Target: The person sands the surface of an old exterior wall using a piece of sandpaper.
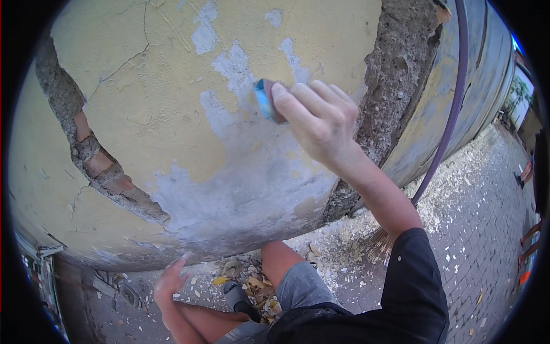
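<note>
My right hand [321, 114] is closed round a small scraper [266, 102] with a shiny, bluish flat blade. The hand covers most of its handle. The blade is at the yellow painted wall [143, 120], beside patches of bare grey-white plaster [240, 166]; whether its edge touches cannot be made out. My left hand [171, 279] hangs low by my knee, near the foot of the wall, with its fingers apart and nothing in it.
Deep broken channels cut the wall, one at left showing bricks [98, 163], one at right of rough mortar [395, 80]. A purple hose [450, 120] runs down past a broom [375, 245]. Paint flakes and dry leaves [258, 289] litter the paving [481, 252]. Other people's limbs [530, 238] show far right.
</note>
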Motion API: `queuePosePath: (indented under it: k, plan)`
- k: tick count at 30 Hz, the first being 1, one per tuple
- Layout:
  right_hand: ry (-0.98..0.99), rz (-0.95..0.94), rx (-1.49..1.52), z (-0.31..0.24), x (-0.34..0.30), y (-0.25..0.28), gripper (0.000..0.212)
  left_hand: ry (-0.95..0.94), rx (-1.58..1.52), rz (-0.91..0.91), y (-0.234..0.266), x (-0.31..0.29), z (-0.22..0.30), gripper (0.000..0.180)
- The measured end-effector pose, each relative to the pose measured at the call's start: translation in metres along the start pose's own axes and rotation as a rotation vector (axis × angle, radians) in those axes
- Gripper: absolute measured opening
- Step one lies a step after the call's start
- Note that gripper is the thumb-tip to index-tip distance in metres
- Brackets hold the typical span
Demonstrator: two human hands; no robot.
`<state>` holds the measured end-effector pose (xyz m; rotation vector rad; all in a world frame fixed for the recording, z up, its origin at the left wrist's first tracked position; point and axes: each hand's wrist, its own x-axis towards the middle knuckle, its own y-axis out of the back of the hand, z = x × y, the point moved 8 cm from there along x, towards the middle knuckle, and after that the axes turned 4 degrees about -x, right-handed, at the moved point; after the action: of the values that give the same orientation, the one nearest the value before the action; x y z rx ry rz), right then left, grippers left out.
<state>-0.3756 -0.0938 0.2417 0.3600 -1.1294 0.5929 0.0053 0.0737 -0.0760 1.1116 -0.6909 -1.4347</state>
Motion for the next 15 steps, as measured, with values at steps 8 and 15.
queuePosePath:
  k: [8,15]
  plan:
    - [-0.156,0.023,0.095,0.012,-0.007,-0.001,0.01,-0.057,-0.141,-0.103,0.001,0.013,0.03,0.061]
    - [-0.402,0.113,0.093,0.027,-0.013,0.003,0.02,-0.146,-0.063,-0.307,-0.043,0.065,0.036,0.046]
